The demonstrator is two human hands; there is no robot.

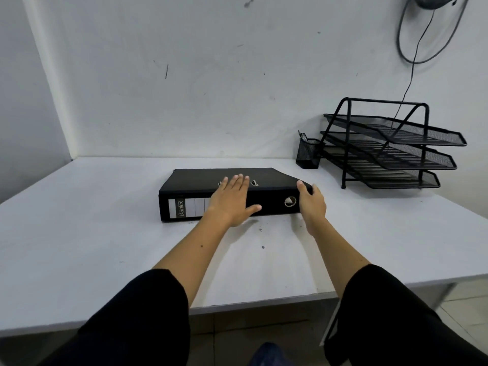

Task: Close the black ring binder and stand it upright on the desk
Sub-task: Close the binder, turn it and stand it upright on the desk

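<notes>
Binder [227, 192] lies closed and flat near the far edge of the desk [105, 247], so closing looks done. Our left hand [232, 199] presses on the cover, fingers spread; our right hand [311, 200] grips its right end. We must still stand it upright.

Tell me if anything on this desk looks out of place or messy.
Nothing is spilled or broken. The black ring binder lies flat, not upright. A few dark specks mark the desk near it, and a cable dangles down the wall.
</notes>
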